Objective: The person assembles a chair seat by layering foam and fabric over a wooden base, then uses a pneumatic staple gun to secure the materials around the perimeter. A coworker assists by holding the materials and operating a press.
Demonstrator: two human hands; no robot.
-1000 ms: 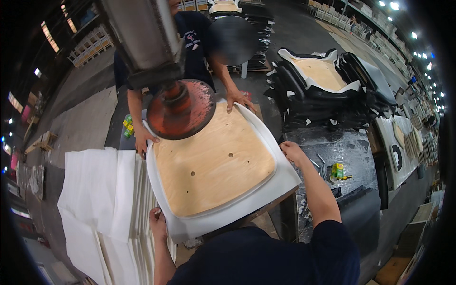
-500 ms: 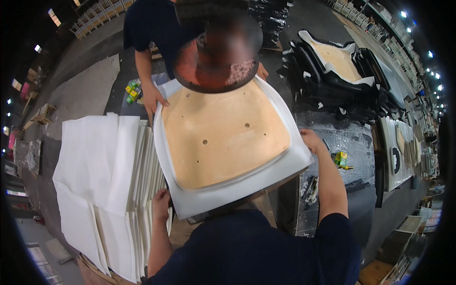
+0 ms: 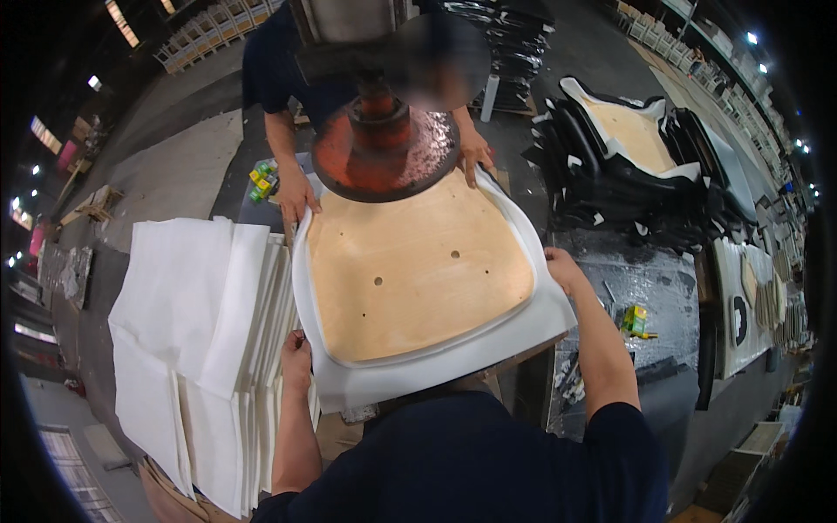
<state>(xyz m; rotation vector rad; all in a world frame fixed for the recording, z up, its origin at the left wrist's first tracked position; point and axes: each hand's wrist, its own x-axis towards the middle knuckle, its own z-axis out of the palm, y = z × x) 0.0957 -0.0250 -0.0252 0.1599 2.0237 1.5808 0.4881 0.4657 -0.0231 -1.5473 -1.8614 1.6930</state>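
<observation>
A wooden seat panel (image 3: pixel 418 296) with small holes lies on a white padding sheet (image 3: pixel 453 357) that sticks out around its edges. My left hand (image 3: pixel 297 356) is closed, its fingers curled at the sheet's left edge. On the right side my right hand (image 3: pixel 565 268) grips the other edge, its fingertips partly hidden. A round red press plate (image 3: pixel 384 157) hangs over the far part of the panel. Across from me a co-worker's hands hold the far corners, one hand (image 3: pixel 296 193) at the left and the other hand (image 3: pixel 473 155) at the right.
A tall stack of white sheets (image 3: pixel 187 314) stands close to my left arm. Black-covered seat shells (image 3: pixel 610 166) are piled at the far right. Beside my right arm, a plastic-covered table (image 3: pixel 610 261) bears a yellow-green box (image 3: pixel 636 320).
The panel and sheet sit slightly lower in the picture and look more level. The press plate appears further left and lower. The co-worker's right-side hand now shows on the far corner.
</observation>
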